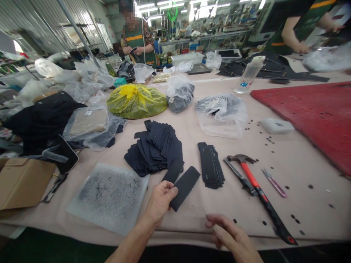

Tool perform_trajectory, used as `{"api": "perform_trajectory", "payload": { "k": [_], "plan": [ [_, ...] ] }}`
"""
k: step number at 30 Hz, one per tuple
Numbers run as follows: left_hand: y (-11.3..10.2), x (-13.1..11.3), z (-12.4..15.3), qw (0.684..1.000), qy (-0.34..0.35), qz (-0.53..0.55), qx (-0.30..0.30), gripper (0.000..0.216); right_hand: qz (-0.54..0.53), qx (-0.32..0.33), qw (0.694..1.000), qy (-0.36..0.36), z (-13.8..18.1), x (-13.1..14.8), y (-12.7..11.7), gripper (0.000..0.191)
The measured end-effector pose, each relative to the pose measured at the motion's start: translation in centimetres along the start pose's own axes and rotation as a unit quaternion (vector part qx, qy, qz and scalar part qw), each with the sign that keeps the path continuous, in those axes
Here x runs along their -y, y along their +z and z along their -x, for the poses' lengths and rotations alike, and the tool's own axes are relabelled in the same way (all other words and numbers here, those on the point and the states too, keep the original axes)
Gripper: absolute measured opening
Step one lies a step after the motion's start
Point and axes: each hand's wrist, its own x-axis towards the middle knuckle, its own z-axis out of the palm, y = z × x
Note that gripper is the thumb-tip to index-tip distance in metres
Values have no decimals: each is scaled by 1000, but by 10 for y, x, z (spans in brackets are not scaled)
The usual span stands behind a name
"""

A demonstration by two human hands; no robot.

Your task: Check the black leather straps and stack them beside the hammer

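My left hand (161, 199) pinches a dark rectangular strip (185, 188), perhaps leather or stiff fabric, between thumb and fingers. A second dark strip (174, 171) sticks out behind those fingers; whether it is gripped too I cannot tell. Just beyond lies a loose, fanned heap of similar dark pieces (156, 148). My right hand (226, 233) hovers near the front edge of the table, fingers loosely curved and apart, with nothing in them. Ahead of it rests a neater stack of dark strips (211, 166) with pale marks along their edges.
A hammer (251, 175) lies at the right beside a long dark tool (239, 176) and pink thread snips (274, 183). A speckled translucent sheet (106, 197) covers the front left. Plastic bags (222, 115), a yellow bag (137, 100) and a red board (309, 113) sit farther back. Two co-workers stand beyond.
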Motion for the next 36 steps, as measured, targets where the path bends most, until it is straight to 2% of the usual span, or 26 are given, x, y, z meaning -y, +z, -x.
{"api": "perform_trajectory", "payload": {
  "k": [1,3,6,9,13,21,25,28,30,32,36],
  "plan": [
    [3,-2,5,999,-12,31,21,33,-78,42,996,-1,-9,11,14,40],
    [7,-6,15,996,-30,75,48,38,-209,73,975,0,-23,30,40,40],
    [5,-7,26,992,-36,106,51,42,-294,75,953,6,-35,45,67,38],
    [-5,-3,33,985,-35,150,71,43,-302,47,952,8,-39,45,76,38],
    [-16,5,41,975,-30,183,119,35,-310,26,950,21,-41,38,76,38],
    [-17,9,42,972,-33,200,117,30,-314,28,948,49,-35,39,78,41],
    [-17,12,44,969,-22,209,126,29,-271,52,959,62,-34,37,79,44],
    [-18,15,47,973,-20,197,116,29,-163,14,984,67,-35,36,76,48],
    [-18,17,49,979,-21,173,102,29,-56,-38,997,22,-33,39,74,46],
    [-18,18,51,985,-19,145,93,28,33,-70,996,-53,-28,44,73,36],
    [-19,15,54,990,-9,104,96,25,148,-32,972,-181,-17,57,75,20]
  ]
}}
